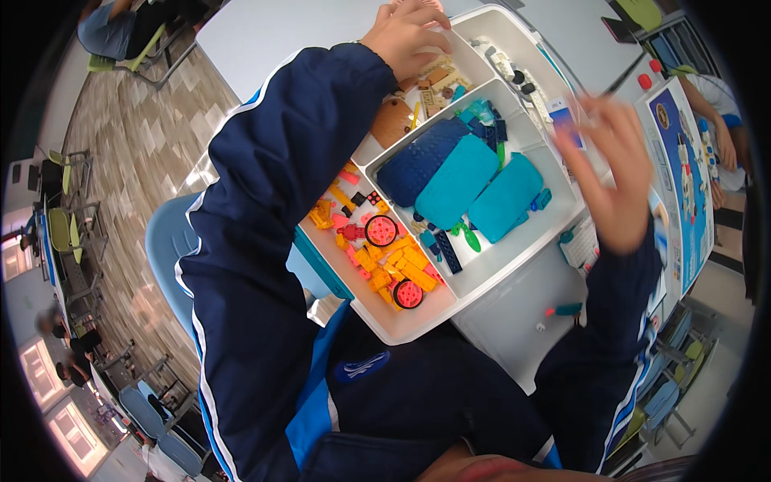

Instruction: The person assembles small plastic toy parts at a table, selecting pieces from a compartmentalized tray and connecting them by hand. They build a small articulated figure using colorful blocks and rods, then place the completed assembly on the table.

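A white sorting tray of several compartments holds building bricks. My left hand is over its far left compartment, fingers apart and curved, above beige and brown bricks. Whether its fingertips touch a piece is hidden. My right hand, smeared by motion, is over the tray's right edge with thumb and fingers spread. Beside its thumb and forefinger is a white and blue block; I see no clear grip on it. Teal plates and a dark blue plate fill the middle compartment.
Yellow bricks and pink wheels with black tyres lie in the near left compartment. White and black parts sit far right. A printed box stands right of the tray. Another person's arm is beyond it.
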{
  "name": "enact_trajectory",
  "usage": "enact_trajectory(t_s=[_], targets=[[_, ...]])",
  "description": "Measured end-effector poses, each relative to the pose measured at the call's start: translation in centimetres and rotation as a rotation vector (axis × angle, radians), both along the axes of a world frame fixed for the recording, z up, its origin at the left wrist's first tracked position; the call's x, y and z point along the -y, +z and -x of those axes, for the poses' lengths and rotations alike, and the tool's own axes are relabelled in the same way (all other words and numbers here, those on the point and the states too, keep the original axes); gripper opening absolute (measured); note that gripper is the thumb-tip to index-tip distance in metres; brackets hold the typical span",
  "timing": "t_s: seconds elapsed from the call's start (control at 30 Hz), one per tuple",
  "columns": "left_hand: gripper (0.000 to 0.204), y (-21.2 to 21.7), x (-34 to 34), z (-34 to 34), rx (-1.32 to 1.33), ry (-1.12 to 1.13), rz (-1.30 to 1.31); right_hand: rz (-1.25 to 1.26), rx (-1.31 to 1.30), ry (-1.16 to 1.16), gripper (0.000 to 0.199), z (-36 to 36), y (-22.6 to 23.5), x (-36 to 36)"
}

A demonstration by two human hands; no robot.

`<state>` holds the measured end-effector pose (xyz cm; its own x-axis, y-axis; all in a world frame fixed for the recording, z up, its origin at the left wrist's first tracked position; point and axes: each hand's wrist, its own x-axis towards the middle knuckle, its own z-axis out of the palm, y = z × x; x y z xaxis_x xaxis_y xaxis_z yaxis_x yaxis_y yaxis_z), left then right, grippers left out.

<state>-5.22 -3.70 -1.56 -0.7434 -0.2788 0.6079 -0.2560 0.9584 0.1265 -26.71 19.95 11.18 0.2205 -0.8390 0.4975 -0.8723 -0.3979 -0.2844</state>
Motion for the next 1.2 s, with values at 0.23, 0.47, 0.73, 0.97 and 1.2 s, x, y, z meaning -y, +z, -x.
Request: enact_trajectory(t_s=[0.23,0.47,0.73,0.97,1.2], targets=[[0.022,-1.9,1.4,-0.4,-0.248,-0.089,-0.591,-0.096,-0.295,0.152,0.015,-1.0,-9.5,15.8],[0.014,-0.6,0.2,0.1,-0.274,-0.011,-0.646,-0.116,-0.504,0.222,0.013,-2.5,-9.6,16.3],[0.017,-0.7,0.6,0.2,-0.283,0.067,-0.665,-0.196,-0.455,0.347,0.01,-3.9,-8.6,15.3],[0.019,-0.5,0.2,-0.1,-0.377,0.08,-0.827,0.051,-0.358,0.23,0.016,-2.9,-6.4,16.3],[0.016,0.5,0.1,-0.2,-0.333,0.103,-0.783,-0.299,-0.279,0.337,0.012,-3.5,-6.9,16.2]])
